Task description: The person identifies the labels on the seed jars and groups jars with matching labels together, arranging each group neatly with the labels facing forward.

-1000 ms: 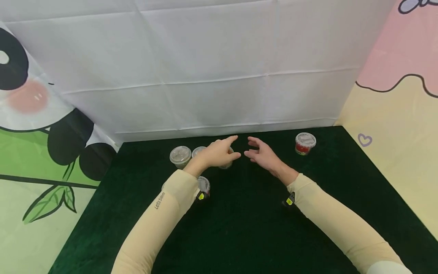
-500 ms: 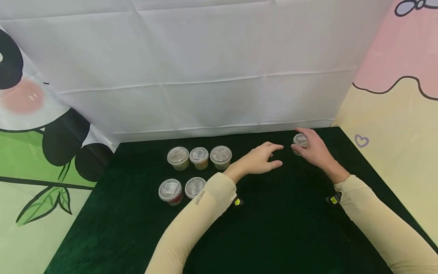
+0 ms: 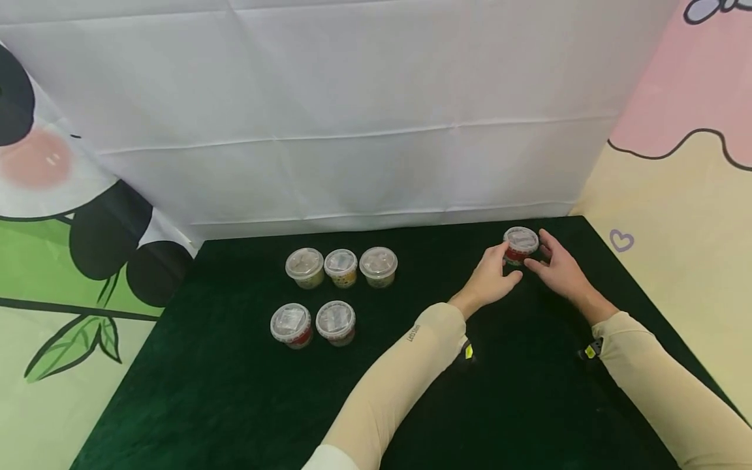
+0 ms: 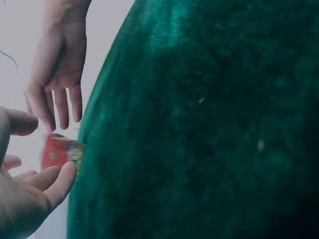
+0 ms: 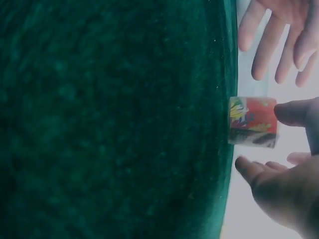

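At the far right corner of the green mat [image 3: 411,405], left hand [image 3: 490,281] and right hand [image 3: 561,271] flank the upright red-labelled cup [image 3: 520,245], fingers relaxed, spread, not gripping it.

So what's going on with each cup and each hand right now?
Red cup: upright, lid on, standing on the green cloth between both hands.
Five other cups: upright, lids on, in two rows, untouched.
Left hand: open, fingers beside the red cup.
Right hand: open, fingers beside the red cup.
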`<state>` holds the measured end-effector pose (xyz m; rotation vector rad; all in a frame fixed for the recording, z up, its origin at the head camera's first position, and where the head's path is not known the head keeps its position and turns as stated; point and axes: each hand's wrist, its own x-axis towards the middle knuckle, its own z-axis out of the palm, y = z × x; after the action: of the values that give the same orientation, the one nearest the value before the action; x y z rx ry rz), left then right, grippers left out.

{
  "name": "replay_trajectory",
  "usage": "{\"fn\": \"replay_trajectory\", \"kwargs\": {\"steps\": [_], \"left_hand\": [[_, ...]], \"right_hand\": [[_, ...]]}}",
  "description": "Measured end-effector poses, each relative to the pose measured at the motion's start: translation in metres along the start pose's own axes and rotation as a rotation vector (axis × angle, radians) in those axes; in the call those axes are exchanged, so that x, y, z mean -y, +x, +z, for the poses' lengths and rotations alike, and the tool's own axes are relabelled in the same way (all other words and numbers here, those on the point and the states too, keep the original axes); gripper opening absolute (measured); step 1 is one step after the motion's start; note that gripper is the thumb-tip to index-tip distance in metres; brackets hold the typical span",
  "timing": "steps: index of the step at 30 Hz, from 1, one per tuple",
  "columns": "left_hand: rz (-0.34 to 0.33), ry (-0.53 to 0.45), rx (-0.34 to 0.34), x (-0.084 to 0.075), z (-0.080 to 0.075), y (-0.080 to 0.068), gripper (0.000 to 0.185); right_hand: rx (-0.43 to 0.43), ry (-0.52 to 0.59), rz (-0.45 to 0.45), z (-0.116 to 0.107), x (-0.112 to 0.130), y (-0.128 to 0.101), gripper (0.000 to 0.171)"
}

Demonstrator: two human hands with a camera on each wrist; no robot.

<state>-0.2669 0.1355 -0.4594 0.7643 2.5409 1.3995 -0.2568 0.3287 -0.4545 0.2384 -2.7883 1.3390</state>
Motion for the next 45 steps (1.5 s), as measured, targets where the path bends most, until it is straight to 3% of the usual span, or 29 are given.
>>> {"fn": "replay_trajectory", "kwargs": {"steps": [3, 13, 21, 35, 45], "left_hand": [[-0.02, -0.031, -0.017, 0.002, 0.006, 0.001, 0.069], [-0.051, -0.078, -0.004, 0.001, 0.013, 0.007, 0.072], [-0.056, -0.005, -0.012, 0.0, 0.009, 0.005, 0.074], [-0.069, -0.032, 0.042, 0.001, 0.008, 0.004, 0.072], [-0.07, -0.007, 0.03, 0.0, 0.004, 0.006, 0.072]], "right_hand": [[0.019, 0.076, 0.036, 0.001, -0.005, 0.001, 0.081], [0.041, 0.057, 0.097, 0.002, -0.013, 0.007, 0.08], [0.068, 0.064, 0.094, 0.009, -0.009, 0.015, 0.078], [0.081, 0.067, 0.096, 0.007, -0.003, 0.013, 0.077], [0.091, 0.066, 0.124, 0.004, -0.002, 0.011, 0.075]]}}
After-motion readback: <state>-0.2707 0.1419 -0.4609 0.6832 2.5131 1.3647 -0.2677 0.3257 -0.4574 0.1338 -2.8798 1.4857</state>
